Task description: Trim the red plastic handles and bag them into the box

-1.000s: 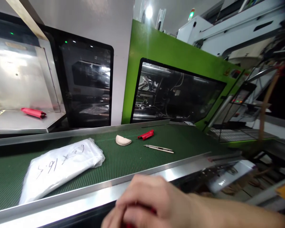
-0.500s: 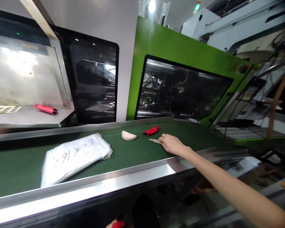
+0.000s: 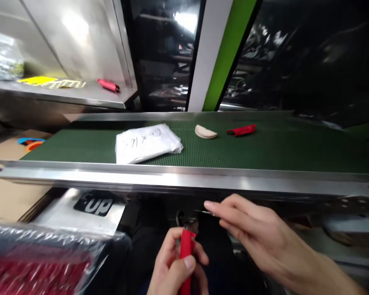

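across the middle of the frame runs a green ribbed belt [image 3: 283, 153]. at lower left, a clear bag [image 3: 100, 246] shows many red shapes inside. a white packet [image 3: 144, 143] lies on the belt. below, the right hand [image 3: 258, 233] pinches a thin blade [image 3: 205, 212]; the left hand [image 3: 169, 274] is closed round a red part [image 3: 186, 245], bottom centre, thumb across it. a loose red piece [image 3: 242, 130] and a pale half-round piece [image 3: 205, 132] lie on the belt.

blade and part are near but apart, so the step seems to be bringing them together. that calls for a firm left grip, fingertips clear of the edge, and a small, slow approach; exactly where it should touch cannot be told.
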Tool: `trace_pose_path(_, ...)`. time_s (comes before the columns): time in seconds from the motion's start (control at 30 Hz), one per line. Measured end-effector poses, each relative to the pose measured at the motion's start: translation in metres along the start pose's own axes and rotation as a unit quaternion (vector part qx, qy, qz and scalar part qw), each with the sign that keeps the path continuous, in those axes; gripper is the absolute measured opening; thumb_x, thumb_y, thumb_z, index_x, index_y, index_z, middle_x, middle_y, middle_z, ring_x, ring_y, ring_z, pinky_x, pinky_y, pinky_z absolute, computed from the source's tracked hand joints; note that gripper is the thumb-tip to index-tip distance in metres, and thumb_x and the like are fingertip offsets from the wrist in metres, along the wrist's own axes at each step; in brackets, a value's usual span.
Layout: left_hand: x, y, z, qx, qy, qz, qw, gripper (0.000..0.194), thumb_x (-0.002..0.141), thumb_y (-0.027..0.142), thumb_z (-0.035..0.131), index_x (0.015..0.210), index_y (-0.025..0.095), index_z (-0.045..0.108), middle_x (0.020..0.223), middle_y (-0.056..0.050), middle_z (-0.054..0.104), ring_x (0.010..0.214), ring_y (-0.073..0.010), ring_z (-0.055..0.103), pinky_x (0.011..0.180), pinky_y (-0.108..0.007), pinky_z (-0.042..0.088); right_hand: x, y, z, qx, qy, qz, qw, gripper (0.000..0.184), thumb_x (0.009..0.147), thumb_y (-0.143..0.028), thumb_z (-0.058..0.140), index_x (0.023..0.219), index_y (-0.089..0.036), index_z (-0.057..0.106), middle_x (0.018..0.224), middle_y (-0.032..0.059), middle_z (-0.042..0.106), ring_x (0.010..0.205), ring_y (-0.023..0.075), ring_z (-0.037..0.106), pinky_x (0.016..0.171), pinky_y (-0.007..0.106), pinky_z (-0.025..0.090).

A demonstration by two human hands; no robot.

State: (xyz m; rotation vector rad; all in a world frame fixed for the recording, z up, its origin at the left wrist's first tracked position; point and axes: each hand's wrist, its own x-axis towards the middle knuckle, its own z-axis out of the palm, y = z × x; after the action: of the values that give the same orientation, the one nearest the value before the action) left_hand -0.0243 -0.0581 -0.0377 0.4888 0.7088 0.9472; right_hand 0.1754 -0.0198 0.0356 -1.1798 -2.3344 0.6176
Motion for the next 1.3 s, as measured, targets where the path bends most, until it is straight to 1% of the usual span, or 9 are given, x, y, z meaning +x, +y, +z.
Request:
trace_pose_path(0.07,-0.004,0.0,0.003,0.006,0.004,-0.001,1.0,0.034,0.082,0.047,0.068,0.1,0.023,0.054,0.09,-0.001,0.065,0.045,-0.0086,0.057,0.039,-0.014,0.037,-0.007,-0.002,0.017,-0.002,0.007,-0.03,1.0,0.046,0.096,-0.007,0.038,0.139,-0.023,0.045,0.096,0.0041,0.056,0.076,0.009,0.057,0.063,0.02,0.049)
trace_pose_path(0.17,-0.01,-0.001,0.007,0.02,0.038,-0.002,0.999,0.027,0.083,0.041,0.068,0.099,0.023,0.056,0.095,-0.002,0.063,0.044,-0.0057,0.053,0.038,-0.014,0.037,-0.013,-0.003,0.034,-0.05,0.054,-0.047,0.996,0.042,0.092,-0.001,0.041,0.13,-0.016,0.053,0.104,0.0085,0.057,0.089,0.0132,0.057,0.073,0.025,0.052)
trace_pose_path(0.27,-0.013,0.0,0.011,0.036,0.065,-0.005,0.997,0.025,0.081,0.038,0.071,0.094,0.02,0.059,0.086,-0.001,0.062,0.046,-0.0038,0.048,0.042,-0.015,0.037,-0.016,-0.006,0.039,-0.081,0.11,-0.069,0.988,0.039,0.088,0.003,0.046,0.123,-0.01,0.057,0.112,0.0112,0.059,0.103,0.0165,0.056,0.09,0.031,0.05)
trace_pose_path(0.37,-0.014,0.001,0.014,0.032,0.081,-0.025,0.996,0.028,0.079,0.04,0.074,0.094,0.02,0.061,0.082,-0.001,0.062,0.049,-0.0048,0.047,0.044,-0.015,0.038,-0.016,-0.011,0.039,-0.088,0.138,-0.075,0.984,0.038,0.086,0.005,0.048,0.12,-0.008,0.059,0.109,0.0105,0.063,0.102,0.0166,0.057,0.093,0.032,0.049)
trace_pose_path(0.5,-0.014,0.003,0.017,-0.018,0.086,-0.052,0.995,0.025,0.079,0.038,0.069,0.095,0.02,0.063,0.087,-0.003,0.063,0.051,-0.0075,0.048,0.043,-0.017,0.037,-0.016,-0.018,0.04,-0.07,0.147,-0.026,0.986,0.035,0.089,-0.001,0.049,0.119,-0.014,0.06,0.109,0.007,0.065,0.103,0.0143,0.059,0.094,0.027,0.05)
trace_pose_path(0.67,-0.013,0.007,0.019,-0.075,0.124,-0.048,0.988,0.021,0.088,0.023,0.048,0.104,0.021,0.062,0.091,-0.005,0.063,0.057,-0.0115,0.054,0.047,-0.019,0.04,-0.021,-0.023,0.05,-0.019,0.118,0.079,0.99,0.028,0.095,-0.029,0.052,0.122,-0.025,0.054,0.115,0.0006,0.064,0.102,0.0094,0.063,0.084,0.015,0.054)
trace_pose_path(0.77,-0.011,0.007,0.018,-0.072,0.098,-0.044,0.992,0.019,0.089,0.027,0.049,0.099,0.02,0.064,0.09,-0.005,0.063,0.054,-0.0097,0.052,0.044,-0.017,0.038,-0.023,-0.02,0.052,-0.06,0.106,0.073,0.99,0.032,0.096,-0.032,0.049,0.127,-0.024,0.052,0.118,0.0029,0.063,0.108,0.0124,0.061,0.091,0.02,0.054)
trace_pose_path(0.97,-0.009,0.003,0.013,-0.073,0.043,-0.035,0.996,0.02,0.089,0.03,0.05,0.097,0.02,0.066,0.09,-0.006,0.064,0.051,-0.0088,0.05,0.043,-0.015,0.039,-0.019,-0.008,0.051,-0.023,0.16,-0.028,0.986,0.041,0.086,0.004,0.048,0.121,-0.012,0.059,0.11,0.0095,0.064,0.103,0.0177,0.059,0.087,0.033,0.052)
trace_pose_path(1.3,-0.011,0.005,0.015,-0.055,0.041,-0.032,0.997,0.023,0.092,0.026,0.043,0.096,0.02,0.065,0.09,-0.005,0.063,0.052,-0.0084,0.05,0.044,-0.015,0.039,-0.018,-0.015,0.046,-0.081,0.151,-0.039,0.984,0.034,0.083,0.002,0.052,0.111,-0.01,0.067,0.106,0.013,0.067,0.097,0.023,0.06,0.079,0.039,0.048)
